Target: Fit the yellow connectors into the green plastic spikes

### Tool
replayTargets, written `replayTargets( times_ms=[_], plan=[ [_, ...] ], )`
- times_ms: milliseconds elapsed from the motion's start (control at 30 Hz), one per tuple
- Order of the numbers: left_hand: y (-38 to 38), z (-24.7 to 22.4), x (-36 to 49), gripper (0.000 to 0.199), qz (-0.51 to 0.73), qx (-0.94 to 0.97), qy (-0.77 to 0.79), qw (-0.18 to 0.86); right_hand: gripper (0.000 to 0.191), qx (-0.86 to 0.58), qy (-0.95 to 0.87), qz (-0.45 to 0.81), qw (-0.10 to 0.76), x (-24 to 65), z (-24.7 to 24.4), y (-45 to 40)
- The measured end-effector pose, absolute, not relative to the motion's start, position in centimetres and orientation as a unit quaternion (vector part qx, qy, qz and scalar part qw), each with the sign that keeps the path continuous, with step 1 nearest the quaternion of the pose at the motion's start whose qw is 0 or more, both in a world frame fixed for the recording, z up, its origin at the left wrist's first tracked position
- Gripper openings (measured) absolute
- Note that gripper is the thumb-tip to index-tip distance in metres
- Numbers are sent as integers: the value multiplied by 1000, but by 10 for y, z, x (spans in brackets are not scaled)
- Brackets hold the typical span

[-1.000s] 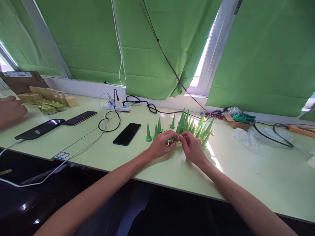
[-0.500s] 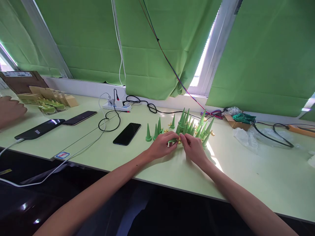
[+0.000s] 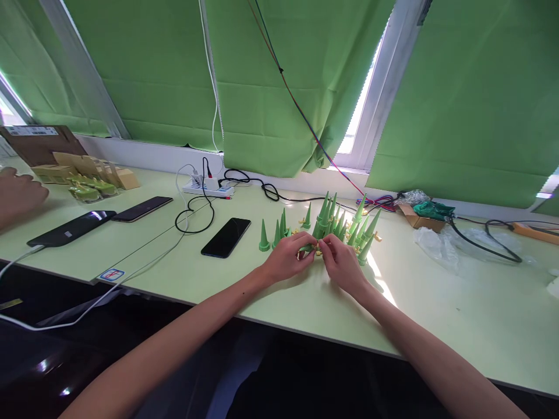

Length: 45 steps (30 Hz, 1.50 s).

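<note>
Several green cones (image 3: 325,218) stand upright in a cluster on the pale table, with small yellow pieces among them. My left hand (image 3: 290,256) is closed round a green piece (image 3: 307,249), partly hidden by the fingers. Close beside it, my right hand (image 3: 343,262) has its thumb and fingertips pinched at the end of that piece; something tiny and yellowish shows there, too small to make out. A single green cone (image 3: 264,237) stands to the left of my hands.
A black phone (image 3: 226,237) lies left of the cones, two more dark devices further left. Behind are a power strip (image 3: 209,187) and cables. Another person's hand (image 3: 20,198) is at the far left. Plastic bags (image 3: 437,247) and a small box (image 3: 421,218) lie right.
My right fingertips have shifted very slightly at the held piece. Otherwise my hands keep their places, and the cones stand as before.
</note>
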<state>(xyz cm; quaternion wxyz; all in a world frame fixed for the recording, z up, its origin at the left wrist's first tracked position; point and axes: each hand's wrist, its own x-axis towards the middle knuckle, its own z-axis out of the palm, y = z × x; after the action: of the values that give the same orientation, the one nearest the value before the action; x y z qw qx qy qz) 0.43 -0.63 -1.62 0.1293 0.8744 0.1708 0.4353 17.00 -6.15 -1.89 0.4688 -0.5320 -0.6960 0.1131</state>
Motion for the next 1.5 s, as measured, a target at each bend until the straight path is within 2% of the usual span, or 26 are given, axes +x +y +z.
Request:
replayTargets(
  times_ms=[433, 500, 733, 933, 1300, 1500],
  plan=[
    [-6, -18, 4, 16, 423, 880, 161, 144, 52, -560, -688, 85, 455, 172, -25, -57],
    [-6, -18, 4, 13, 426, 879, 163, 137, 50, -564, -681, 85, 459, 171, -24, -58],
    [-4, -18, 4, 12, 448, 865, 184, 127, 26, -540, -690, 126, 464, 168, -20, -63],
    [-4, -19, 4, 11, 444, 869, 182, 117, 25, -541, -696, 115, 457, 170, -22, -61],
    [-5, -17, 3, 16, 430, 878, 162, 132, 46, -553, -696, 66, 454, 172, -26, -57],
    [-5, -17, 4, 13, 436, 871, 186, 128, 30, -547, -693, 103, 458, 170, -23, -60]
  ],
)
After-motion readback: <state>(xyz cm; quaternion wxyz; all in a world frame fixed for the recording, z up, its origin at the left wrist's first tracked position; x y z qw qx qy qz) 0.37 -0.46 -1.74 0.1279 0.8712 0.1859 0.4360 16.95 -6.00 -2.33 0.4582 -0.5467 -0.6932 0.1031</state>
